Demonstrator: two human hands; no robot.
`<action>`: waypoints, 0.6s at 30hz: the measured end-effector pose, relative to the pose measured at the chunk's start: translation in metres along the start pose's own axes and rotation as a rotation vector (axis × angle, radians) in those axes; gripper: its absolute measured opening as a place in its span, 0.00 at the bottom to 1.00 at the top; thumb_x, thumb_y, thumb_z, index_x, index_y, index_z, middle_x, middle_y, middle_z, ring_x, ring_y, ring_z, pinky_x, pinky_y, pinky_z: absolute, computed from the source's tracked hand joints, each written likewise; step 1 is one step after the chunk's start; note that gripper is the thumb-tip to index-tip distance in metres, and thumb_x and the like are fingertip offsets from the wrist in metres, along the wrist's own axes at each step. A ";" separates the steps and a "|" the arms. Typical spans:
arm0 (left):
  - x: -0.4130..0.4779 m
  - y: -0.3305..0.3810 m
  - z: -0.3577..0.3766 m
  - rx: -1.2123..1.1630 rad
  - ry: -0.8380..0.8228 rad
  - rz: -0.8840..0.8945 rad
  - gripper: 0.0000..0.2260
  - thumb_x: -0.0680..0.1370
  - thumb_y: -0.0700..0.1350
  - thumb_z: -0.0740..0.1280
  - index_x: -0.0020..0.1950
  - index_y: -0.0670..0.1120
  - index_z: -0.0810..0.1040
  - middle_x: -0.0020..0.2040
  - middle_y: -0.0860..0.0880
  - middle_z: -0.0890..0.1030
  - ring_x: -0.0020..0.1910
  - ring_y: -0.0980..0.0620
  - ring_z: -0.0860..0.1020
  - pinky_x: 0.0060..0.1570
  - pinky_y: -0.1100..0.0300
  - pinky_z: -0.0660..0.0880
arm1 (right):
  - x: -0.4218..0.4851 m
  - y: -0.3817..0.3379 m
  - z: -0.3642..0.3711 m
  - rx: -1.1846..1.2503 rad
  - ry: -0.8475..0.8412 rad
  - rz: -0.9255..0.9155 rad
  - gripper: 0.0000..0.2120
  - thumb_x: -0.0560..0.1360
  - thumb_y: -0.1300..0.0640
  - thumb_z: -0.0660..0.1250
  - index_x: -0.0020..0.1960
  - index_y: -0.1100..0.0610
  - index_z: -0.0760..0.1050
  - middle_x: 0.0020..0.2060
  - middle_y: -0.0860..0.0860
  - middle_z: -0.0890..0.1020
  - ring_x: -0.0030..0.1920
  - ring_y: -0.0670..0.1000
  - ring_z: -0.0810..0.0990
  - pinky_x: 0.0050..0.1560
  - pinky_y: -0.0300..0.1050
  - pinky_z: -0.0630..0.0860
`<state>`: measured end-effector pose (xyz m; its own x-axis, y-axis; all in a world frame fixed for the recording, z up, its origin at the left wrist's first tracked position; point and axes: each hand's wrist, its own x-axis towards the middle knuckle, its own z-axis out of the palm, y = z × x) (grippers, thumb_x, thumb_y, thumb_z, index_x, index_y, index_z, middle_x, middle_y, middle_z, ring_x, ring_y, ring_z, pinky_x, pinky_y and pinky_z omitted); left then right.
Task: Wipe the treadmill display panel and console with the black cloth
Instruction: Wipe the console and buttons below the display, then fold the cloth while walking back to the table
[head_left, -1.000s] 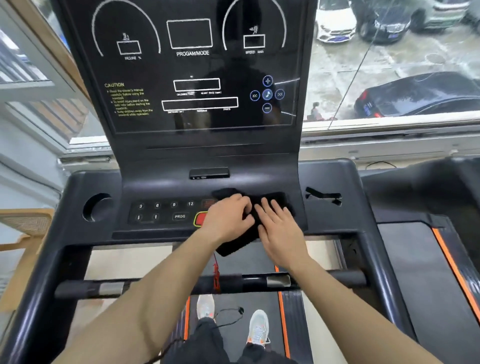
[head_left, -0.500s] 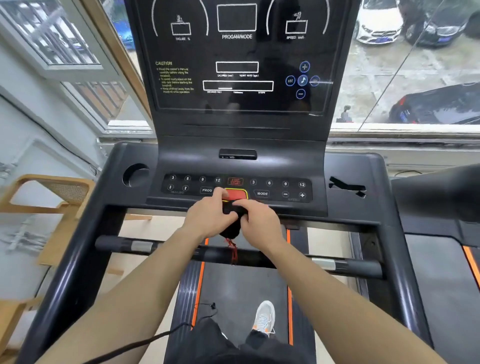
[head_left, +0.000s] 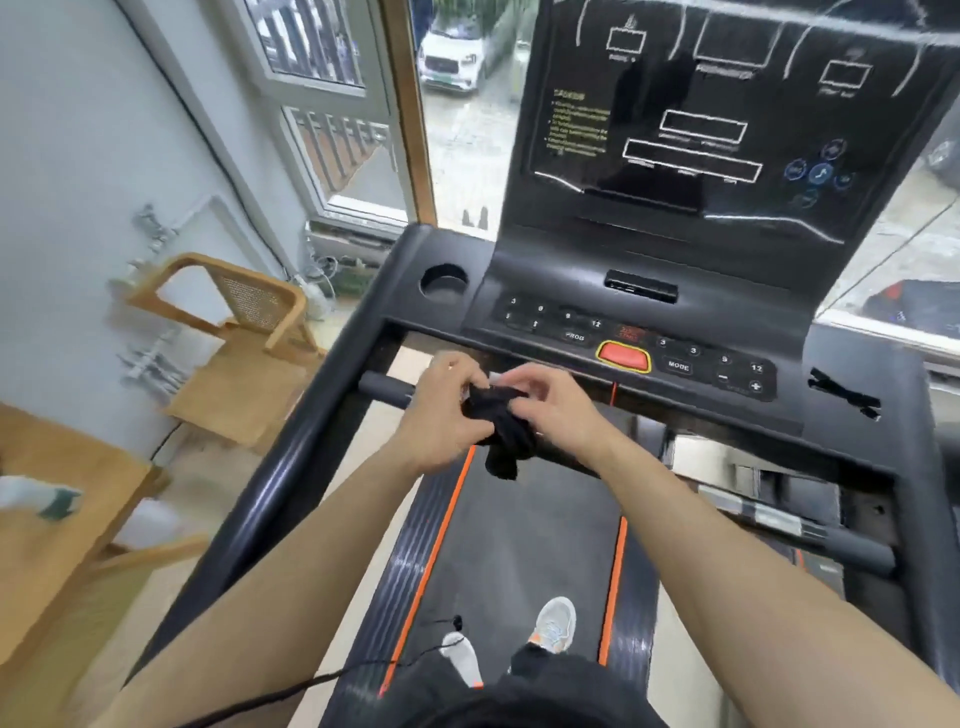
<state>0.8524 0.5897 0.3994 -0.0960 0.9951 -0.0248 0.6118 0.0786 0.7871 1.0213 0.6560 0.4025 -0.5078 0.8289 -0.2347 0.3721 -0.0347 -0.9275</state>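
Cloth is bunched up black between both hands — left hand and right hand have their fingers curled onto it, a tail dangling below. Just past the fingertips sits the console with its red button; display panel stands beyond — neither touched.

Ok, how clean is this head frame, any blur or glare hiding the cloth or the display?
Head view: motion blur smears the display panel text and the left wall; reflections sit on the panel's glossy face; wide-angle bending tilts the console. The black cloth, bunched between left hand and right hand, remains readable, though its folds merge into the dark belt.
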 end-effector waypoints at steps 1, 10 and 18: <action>-0.013 -0.010 -0.011 0.032 0.043 -0.012 0.17 0.60 0.45 0.74 0.41 0.58 0.71 0.56 0.50 0.73 0.55 0.50 0.73 0.54 0.58 0.72 | 0.001 -0.009 0.014 -0.060 -0.025 -0.018 0.13 0.68 0.68 0.67 0.49 0.57 0.82 0.42 0.46 0.84 0.40 0.40 0.80 0.46 0.38 0.76; -0.149 -0.056 -0.083 0.022 0.214 -0.432 0.20 0.67 0.50 0.76 0.47 0.51 0.67 0.39 0.52 0.80 0.39 0.50 0.79 0.39 0.51 0.74 | 0.007 -0.077 0.140 -0.652 -0.374 -0.358 0.05 0.71 0.57 0.72 0.43 0.48 0.78 0.39 0.44 0.80 0.40 0.46 0.77 0.40 0.36 0.69; -0.291 -0.065 -0.104 -0.328 0.534 -0.721 0.09 0.77 0.53 0.69 0.44 0.49 0.81 0.40 0.48 0.82 0.43 0.47 0.82 0.43 0.55 0.76 | -0.029 -0.116 0.244 -0.678 -0.907 -0.399 0.09 0.74 0.49 0.73 0.41 0.54 0.81 0.35 0.48 0.80 0.35 0.46 0.77 0.40 0.41 0.72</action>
<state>0.7587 0.2890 0.4194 -0.7595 0.5481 -0.3502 0.0227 0.5604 0.8279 0.8035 0.4995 0.4456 -0.9414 0.0101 -0.3372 0.2591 0.6618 -0.7035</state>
